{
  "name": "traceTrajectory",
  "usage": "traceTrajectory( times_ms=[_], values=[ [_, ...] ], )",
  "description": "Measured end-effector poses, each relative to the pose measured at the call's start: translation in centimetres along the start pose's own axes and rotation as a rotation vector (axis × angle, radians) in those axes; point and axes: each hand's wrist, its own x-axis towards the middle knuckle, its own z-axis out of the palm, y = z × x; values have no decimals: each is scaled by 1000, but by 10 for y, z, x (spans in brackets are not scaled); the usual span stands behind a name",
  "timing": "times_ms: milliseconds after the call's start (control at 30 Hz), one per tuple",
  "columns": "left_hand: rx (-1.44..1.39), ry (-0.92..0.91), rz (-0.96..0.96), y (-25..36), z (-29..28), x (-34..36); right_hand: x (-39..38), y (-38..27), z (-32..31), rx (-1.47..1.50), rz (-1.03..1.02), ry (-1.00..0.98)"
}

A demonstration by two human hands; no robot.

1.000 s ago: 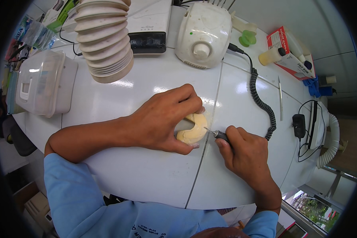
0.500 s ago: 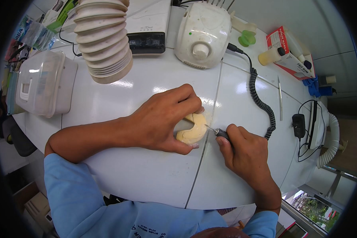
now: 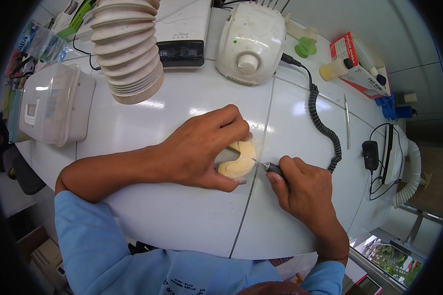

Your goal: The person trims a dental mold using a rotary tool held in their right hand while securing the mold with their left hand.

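Note:
A pale yellow, horseshoe-shaped dental plaster model (image 3: 242,163) rests on the white tiled worktop. My left hand (image 3: 204,150) spans it, thumb at its near end and fingers at its far end. In my right hand (image 3: 302,189) is a rotary handpiece (image 3: 272,168) with a dark grip, held like a pen. Its thin bur points left, with the tip at or just beside the model's right outer edge; whether it touches, I cannot tell. The fingers under the handpiece are partly hidden.
Beyond my hands stands a white control unit (image 3: 251,44) with a knob and a coiled black cable (image 3: 325,128). A ribbed hose (image 3: 128,54) hangs at upper left, near a lidded plastic box (image 3: 59,103). A slim metal instrument (image 3: 347,123) lies at right, below a bottle (image 3: 335,69).
The handpiece and its bur tip have shifted slightly left and up along the model's right edge. My left hand and the model have hardly moved.

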Motion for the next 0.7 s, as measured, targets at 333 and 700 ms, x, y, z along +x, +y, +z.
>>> traceTrajectory(
  times_ms=[333,700],
  values=[
    [-3,-5,-8,0,-1,1,0,-2,-2,4,27,-12],
    [3,4,-6,0,0,0,0,0,-2,6,11,-13]
  ],
)
